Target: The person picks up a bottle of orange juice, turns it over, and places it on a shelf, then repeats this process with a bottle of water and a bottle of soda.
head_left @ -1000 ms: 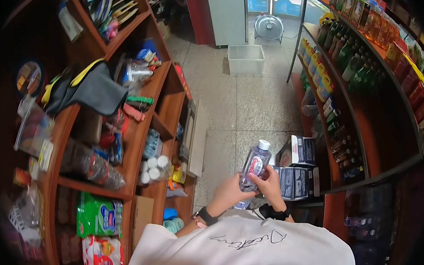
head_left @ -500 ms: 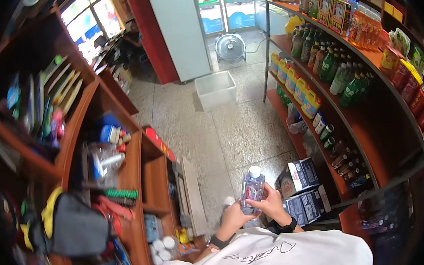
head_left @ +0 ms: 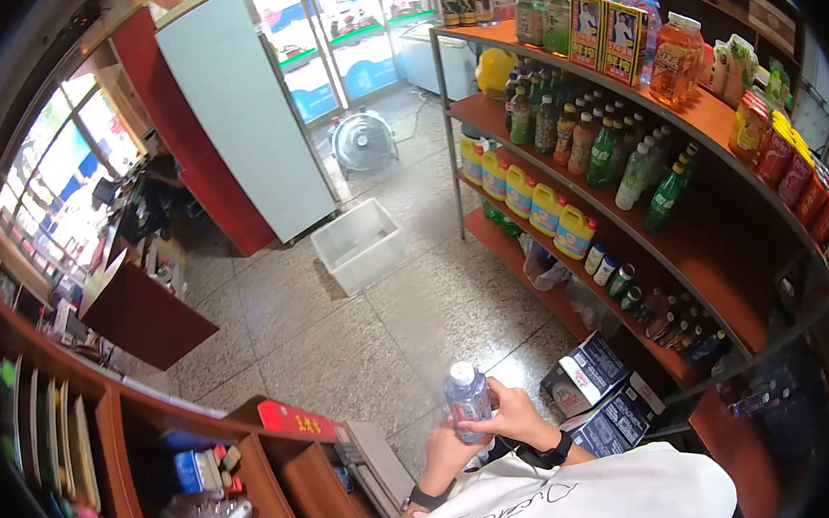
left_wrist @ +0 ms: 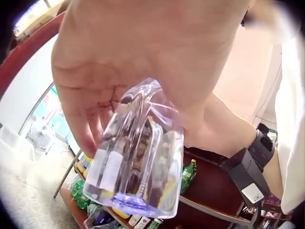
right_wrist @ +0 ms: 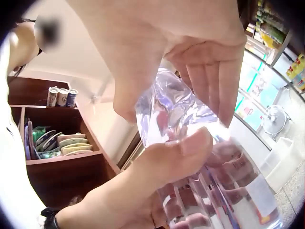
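Note:
A clear plastic bottle (head_left: 471, 406) with a white cap and a partly red label stands nearly upright in front of the chest in the head view. My left hand (head_left: 444, 454) holds it low on the near left side. From the right, my right hand (head_left: 525, 420) grips its body, with the thumb across the front. The left wrist view shows the transparent ribbed base of the bottle (left_wrist: 138, 167) below the palm. In the right wrist view both hands meet around the bottle (right_wrist: 224, 176), one thumb lying over it.
A shelf rack (head_left: 614, 68) of drinks and yellow jugs runs along the right, with cartons (head_left: 589, 377) at its foot. Ahead on the floor are a white plastic bin (head_left: 376, 262) and a fan (head_left: 363, 142). Wooden shelves (head_left: 155, 421) stand at the lower left.
The head view has swung right and upward, so the fan, bin and rack shift left and down. Both hands keep hold of the bottle.

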`<act>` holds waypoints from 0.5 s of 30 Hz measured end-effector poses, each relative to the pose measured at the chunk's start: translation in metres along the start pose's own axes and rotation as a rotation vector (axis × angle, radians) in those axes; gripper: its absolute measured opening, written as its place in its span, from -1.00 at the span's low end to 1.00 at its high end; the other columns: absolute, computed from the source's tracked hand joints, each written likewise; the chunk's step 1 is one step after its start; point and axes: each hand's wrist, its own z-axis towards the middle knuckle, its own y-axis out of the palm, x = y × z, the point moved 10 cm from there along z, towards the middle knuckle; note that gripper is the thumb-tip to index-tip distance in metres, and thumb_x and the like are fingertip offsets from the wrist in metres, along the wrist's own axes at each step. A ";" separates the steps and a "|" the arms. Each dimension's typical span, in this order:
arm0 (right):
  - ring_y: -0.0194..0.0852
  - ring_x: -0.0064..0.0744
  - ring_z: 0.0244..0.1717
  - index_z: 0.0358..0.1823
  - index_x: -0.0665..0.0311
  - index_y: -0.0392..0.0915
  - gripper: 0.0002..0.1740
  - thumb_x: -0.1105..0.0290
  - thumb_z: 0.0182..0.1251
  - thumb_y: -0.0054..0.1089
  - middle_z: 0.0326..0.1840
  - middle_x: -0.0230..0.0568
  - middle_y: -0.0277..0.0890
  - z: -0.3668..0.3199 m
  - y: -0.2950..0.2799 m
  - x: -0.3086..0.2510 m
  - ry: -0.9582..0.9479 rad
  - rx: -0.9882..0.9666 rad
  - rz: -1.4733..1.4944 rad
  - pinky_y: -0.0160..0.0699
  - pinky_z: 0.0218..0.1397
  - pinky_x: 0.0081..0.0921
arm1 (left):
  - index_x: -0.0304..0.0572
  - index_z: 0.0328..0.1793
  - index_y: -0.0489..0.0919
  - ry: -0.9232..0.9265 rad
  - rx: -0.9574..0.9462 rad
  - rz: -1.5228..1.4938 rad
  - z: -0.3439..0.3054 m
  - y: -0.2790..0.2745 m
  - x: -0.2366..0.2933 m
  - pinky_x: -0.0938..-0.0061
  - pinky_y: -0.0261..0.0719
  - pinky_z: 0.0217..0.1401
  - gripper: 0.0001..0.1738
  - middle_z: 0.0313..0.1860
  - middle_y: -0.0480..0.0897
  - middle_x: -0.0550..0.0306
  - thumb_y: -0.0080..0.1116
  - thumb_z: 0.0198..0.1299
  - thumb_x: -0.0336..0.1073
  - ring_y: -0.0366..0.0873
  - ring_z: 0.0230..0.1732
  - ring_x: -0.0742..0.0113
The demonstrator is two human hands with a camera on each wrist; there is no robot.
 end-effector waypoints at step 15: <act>0.71 -0.34 -0.12 0.11 0.35 0.47 -0.19 0.13 -0.16 0.66 -0.16 -0.09 0.69 0.239 -0.110 0.124 0.126 0.090 0.095 0.63 -0.01 -0.40 | -0.09 0.09 0.56 0.207 -0.456 -0.025 0.319 0.055 0.048 0.13 0.60 -0.09 -0.34 -0.14 0.70 -0.12 0.45 -0.09 0.10 0.65 -0.08 -0.15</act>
